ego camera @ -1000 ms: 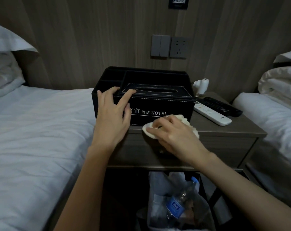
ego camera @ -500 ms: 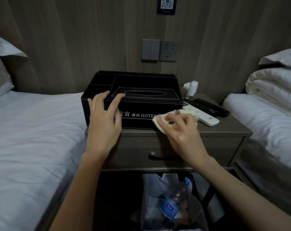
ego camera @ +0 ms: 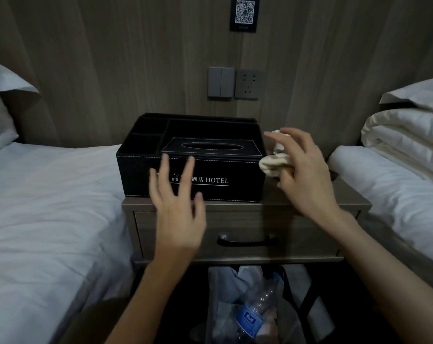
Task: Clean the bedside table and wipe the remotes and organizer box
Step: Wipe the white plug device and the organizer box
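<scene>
The black organizer box (ego camera: pixel 225 170) with a tissue slot and "HOTEL" lettering stands on the grey bedside table (ego camera: pixel 309 202). My left hand (ego camera: pixel 178 212) hovers in front of the box with fingers spread, holding nothing and clear of the box. My right hand (ego camera: pixel 302 170) is raised at the box's right end and holds a bunched cream cloth (ego camera: pixel 275 163) between palm and fingers. A small white object (ego camera: pixel 278 141) peeks out behind my right fingers. The remotes are hidden behind my right hand.
White beds flank the table, one on the left (ego camera: pixel 44 207) and one on the right (ego camera: pixel 396 184) with a folded duvet (ego camera: pixel 406 137). The table's drawer has a dark handle (ego camera: pixel 246 240). Below sits a bin bag with a plastic bottle (ego camera: pixel 255 316). Wall switches (ego camera: pixel 221 81) and a socket (ego camera: pixel 247 84) are behind.
My left hand has come off the box's top edge and now hovers open in front of it. My right hand lifted the cloth from the box's front to its right end.
</scene>
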`<action>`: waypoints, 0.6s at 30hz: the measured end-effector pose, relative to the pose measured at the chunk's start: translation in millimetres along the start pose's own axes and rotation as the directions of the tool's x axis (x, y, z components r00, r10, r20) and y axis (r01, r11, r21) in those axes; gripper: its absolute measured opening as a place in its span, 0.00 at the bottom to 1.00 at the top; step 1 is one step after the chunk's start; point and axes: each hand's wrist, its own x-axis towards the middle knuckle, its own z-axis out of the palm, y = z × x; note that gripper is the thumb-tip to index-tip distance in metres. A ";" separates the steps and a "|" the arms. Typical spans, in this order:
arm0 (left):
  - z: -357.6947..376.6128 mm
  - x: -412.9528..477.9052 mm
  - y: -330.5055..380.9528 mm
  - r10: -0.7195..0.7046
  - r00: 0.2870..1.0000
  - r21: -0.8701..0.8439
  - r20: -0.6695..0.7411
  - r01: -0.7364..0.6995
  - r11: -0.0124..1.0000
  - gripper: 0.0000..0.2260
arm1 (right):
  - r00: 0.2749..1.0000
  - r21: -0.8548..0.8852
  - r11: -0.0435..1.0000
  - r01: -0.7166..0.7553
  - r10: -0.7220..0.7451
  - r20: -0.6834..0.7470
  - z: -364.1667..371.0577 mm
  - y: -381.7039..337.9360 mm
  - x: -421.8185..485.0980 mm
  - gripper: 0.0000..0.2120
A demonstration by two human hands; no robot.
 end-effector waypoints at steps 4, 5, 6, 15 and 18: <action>19.4 -22.6 22.1 0.014 0.977 -0.148 0.215 0.018 0.989 0.31 | 0.950 0.057 0.998 0.040 -0.056 0.306 19.0 16.6 17.5 0.38; 22.6 -25.5 23.0 0.002 0.969 -0.168 0.246 0.041 0.985 0.32 | 0.944 0.084 0.996 0.024 -0.051 0.327 21.8 17.6 16.7 0.37; 25.0 -26.5 22.7 -0.003 0.966 -0.171 0.260 0.049 0.984 0.32 | 0.946 0.103 0.994 0.018 -0.050 0.321 24.0 18.5 15.0 0.36; 16.8 -22.9 20.2 -0.025 0.963 -0.182 0.269 0.076 0.980 0.28 | 0.967 0.069 0.996 0.049 -0.065 0.245 27.5 8.7 0.0 0.35; 14.6 -22.4 22.3 -0.047 0.965 -0.181 0.260 0.096 0.979 0.27 | 0.962 0.094 0.992 0.081 -0.102 0.252 24.2 2.8 -3.6 0.33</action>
